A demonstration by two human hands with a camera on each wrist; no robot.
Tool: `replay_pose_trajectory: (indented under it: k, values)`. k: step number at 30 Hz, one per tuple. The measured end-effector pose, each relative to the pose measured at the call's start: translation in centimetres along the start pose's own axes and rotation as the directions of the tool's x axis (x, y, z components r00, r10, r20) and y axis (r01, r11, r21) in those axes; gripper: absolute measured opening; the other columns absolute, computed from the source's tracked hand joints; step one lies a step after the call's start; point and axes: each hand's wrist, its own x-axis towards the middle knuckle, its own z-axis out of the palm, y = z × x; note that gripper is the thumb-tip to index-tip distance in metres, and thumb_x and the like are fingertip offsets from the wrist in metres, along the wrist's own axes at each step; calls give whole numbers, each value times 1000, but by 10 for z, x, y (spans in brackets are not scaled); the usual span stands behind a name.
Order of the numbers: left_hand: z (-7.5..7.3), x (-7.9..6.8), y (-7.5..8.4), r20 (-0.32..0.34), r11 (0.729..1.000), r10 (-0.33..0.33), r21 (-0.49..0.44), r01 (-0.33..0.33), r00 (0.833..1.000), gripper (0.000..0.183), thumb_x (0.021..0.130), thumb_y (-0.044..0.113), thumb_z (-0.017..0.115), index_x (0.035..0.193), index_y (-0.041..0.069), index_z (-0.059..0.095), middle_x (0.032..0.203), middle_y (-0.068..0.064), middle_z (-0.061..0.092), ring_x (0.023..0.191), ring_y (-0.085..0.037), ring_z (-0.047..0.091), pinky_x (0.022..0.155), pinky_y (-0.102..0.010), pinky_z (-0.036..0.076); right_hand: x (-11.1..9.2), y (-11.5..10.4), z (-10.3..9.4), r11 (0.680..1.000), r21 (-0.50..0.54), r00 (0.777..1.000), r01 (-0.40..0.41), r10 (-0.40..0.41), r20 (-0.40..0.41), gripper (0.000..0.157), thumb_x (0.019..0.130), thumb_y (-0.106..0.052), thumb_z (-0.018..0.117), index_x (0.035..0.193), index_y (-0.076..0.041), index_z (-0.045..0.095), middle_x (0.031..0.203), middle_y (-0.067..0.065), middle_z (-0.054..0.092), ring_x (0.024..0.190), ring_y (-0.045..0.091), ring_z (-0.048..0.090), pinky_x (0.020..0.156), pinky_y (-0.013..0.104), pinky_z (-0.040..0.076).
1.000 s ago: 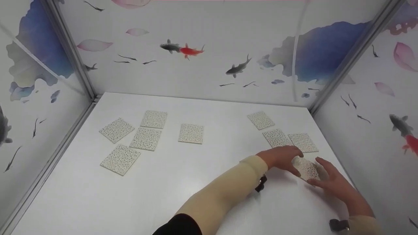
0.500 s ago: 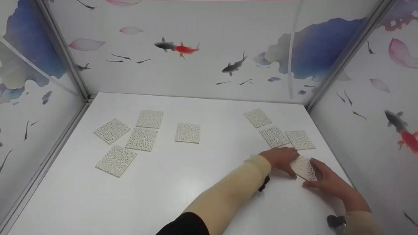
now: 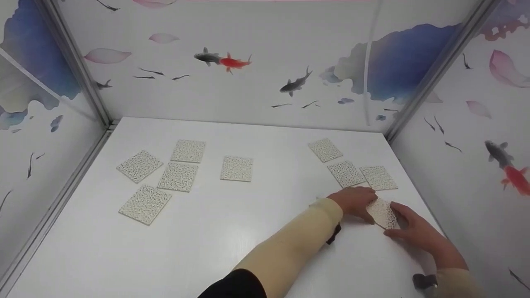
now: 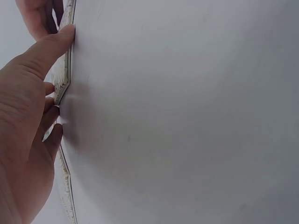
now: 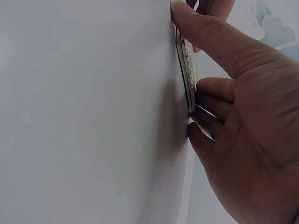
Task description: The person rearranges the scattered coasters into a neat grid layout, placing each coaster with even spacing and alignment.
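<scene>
A cream, dark-speckled square tile (image 3: 381, 213) lies at the right of the white table, between my two hands. My left hand (image 3: 355, 203) grips its left side, thumb at the near edge and fingers toward the far edge. From the right, my right hand (image 3: 418, 227) spans the opposite side, thumb at the near corner. In the left wrist view the tile's edge (image 4: 61, 72) sits close over the table, thumb against it. The right wrist view shows its thin edge (image 5: 187, 70) with a dark underside, between thumb and fingers. Fingers cover parts of the tile.
Similar tiles lie just beyond my hands: one right (image 3: 378, 178), one beside it (image 3: 346, 174), one farther back (image 3: 325, 150). Another tile (image 3: 236, 169) lies mid-table, and several more (image 3: 178, 176) are grouped at left. Printed panels (image 3: 248, 95) wall in the table (image 3: 198, 248).
My right hand has shifted slightly left, closer in on the tile. The left hand stays at its side. The head view has turned a little, and the other tiles stay put.
</scene>
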Motion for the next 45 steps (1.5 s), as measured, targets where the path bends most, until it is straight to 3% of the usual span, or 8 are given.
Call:
replay_pose_trajectory:
  k: [9,11,14,16,20,27,36,45]
  values:
    - [1,3,-2,-58,999,42,35,-40,997,58,90,59,89,135,28,70,131,18,66,123,0,62,108,-14,45,2,-2,-1,1000,-23,1000,17,-17,-18,100,92,-35,93,166,6,39,170,35,35,158,60,25,125,73,27]
    - [1,4,-2,-53,999,31,31,-29,998,58,89,60,89,134,29,71,131,19,66,121,0,63,107,-14,46,2,-3,-2,999,-30,999,29,-30,-24,99,92,-36,93,164,7,41,169,34,38,158,59,28,131,53,31]
    - [0,3,-1,-41,999,17,40,-15,999,59,89,63,88,134,30,72,131,19,66,121,0,63,106,-15,47,1,-6,-2,998,-34,998,52,-53,-31,97,91,-34,93,161,11,44,167,36,40,157,60,29,129,51,34]
    - [-2,3,-1,-37,999,7,45,-5,999,59,88,63,89,135,30,72,130,19,66,119,0,63,106,-15,47,2,-8,-2,996,-55,997,68,-70,-39,96,91,-35,94,160,11,46,166,35,42,156,59,32,128,52,35]
    - [-8,-2,-1,-51,998,9,65,-6,999,59,86,63,90,132,29,75,120,17,68,108,-3,64,100,-17,51,6,-13,-1,989,-106,994,99,-104,-44,94,89,-35,95,157,13,50,161,36,46,152,60,36,122,74,33]
    - [-14,-12,-10,-52,994,39,103,-34,998,61,84,66,90,128,25,76,115,12,67,102,-7,63,97,-21,53,9,-24,4,982,-130,989,134,-141,-47,93,89,-37,95,156,11,52,160,34,49,150,58,40,120,74,35]
    - [-24,-29,-35,-58,965,76,257,-59,995,73,90,75,79,140,23,69,132,8,65,119,-10,61,106,-25,52,24,-41,11,973,-112,974,204,-212,-73,85,91,-27,92,157,9,52,161,31,48,151,56,40,120,75,35]
    - [-28,-47,-66,-58,963,57,267,-39,997,76,92,75,76,143,20,67,138,6,63,127,-11,59,112,-24,49,46,-60,25,945,-119,945,305,-316,-89,80,91,-20,92,156,8,55,157,27,52,148,52,45,119,71,39]
